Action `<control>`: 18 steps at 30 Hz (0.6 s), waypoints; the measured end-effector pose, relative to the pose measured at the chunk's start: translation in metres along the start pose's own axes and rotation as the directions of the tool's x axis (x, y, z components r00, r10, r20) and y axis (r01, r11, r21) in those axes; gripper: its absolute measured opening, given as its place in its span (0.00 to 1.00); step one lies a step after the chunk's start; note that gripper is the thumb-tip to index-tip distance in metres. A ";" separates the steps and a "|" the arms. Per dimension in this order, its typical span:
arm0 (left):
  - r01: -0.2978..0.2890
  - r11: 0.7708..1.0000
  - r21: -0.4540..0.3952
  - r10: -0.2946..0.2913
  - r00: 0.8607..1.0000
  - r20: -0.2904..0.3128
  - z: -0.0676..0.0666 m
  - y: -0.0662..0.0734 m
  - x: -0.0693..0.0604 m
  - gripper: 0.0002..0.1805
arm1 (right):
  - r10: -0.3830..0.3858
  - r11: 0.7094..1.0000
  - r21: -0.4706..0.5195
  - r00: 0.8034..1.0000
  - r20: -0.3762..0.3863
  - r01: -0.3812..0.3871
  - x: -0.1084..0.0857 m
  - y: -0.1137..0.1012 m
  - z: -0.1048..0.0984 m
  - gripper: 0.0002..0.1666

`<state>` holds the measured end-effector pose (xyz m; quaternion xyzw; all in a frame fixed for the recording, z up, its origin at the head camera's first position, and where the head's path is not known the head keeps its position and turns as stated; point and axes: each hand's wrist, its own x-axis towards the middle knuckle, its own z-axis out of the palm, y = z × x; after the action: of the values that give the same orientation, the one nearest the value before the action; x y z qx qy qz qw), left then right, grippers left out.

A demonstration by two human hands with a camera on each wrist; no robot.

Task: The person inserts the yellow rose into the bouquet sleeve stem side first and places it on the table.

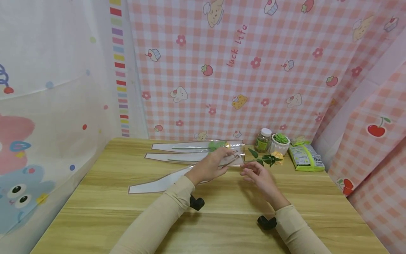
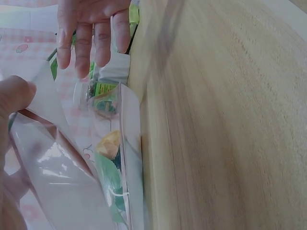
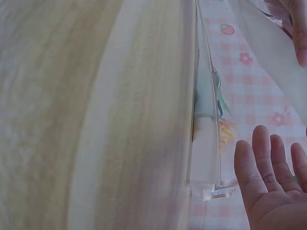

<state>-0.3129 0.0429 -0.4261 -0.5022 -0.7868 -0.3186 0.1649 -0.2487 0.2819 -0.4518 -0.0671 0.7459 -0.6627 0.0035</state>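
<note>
My left hand (image 1: 210, 164) pinches a clear flower sleeve (image 2: 57, 167) by its wide end, with the thumb on its near face. A single yellow rose (image 1: 277, 156) with green leaves sticks out to the right, its stem running towards the sleeve mouth. Just beside that stem is my right hand (image 1: 258, 174), fingers straight in both wrist views. Its thumb is hidden there, and whether it touches the stem is unclear. Behind lie two more sleeves, a far one (image 1: 161, 146) and a nearer one (image 1: 155, 156), with flower stems inside. A yellow rose (image 2: 109, 144) shows through one.
Along the table's back stand a white-capped jar (image 1: 263, 141), a succulent in a white pot (image 1: 280, 145) and a green-and-white packet (image 1: 306, 157). A pink checked curtain (image 1: 196, 88) hangs behind the wooden table (image 1: 222, 225).
</note>
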 end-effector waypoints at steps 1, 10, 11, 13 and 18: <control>-0.002 1.000 -0.005 0.002 1.000 -0.006 0.000 0.000 0.000 0.31 | -0.005 1.000 -0.008 1.000 0.007 0.005 0.000 0.000 0.000 0.24; -0.012 1.000 -0.028 0.010 0.999 -0.045 -0.001 -0.001 -0.002 0.29 | 0.005 0.999 -0.049 1.000 0.029 -0.003 -0.004 -0.004 0.004 0.27; -0.007 1.000 -0.027 0.006 0.999 -0.046 -0.002 -0.001 -0.002 0.29 | 0.007 0.998 -0.069 0.999 0.033 -0.005 -0.005 -0.005 0.005 0.27; -0.002 0.999 -0.033 0.000 0.999 -0.047 -0.002 -0.001 -0.003 0.29 | 0.011 0.992 -0.123 0.999 0.052 -0.004 -0.008 -0.007 0.004 0.26; -0.001 0.999 -0.038 -0.001 0.999 -0.049 -0.003 -0.002 -0.004 0.29 | -0.004 0.922 -0.384 0.990 0.141 0.058 -0.012 -0.016 -0.002 0.21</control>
<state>-0.3132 0.0377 -0.4270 -0.4972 -0.7763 -0.3457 0.1748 -0.2350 0.2838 -0.4364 -0.1236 0.8587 -0.4963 0.0310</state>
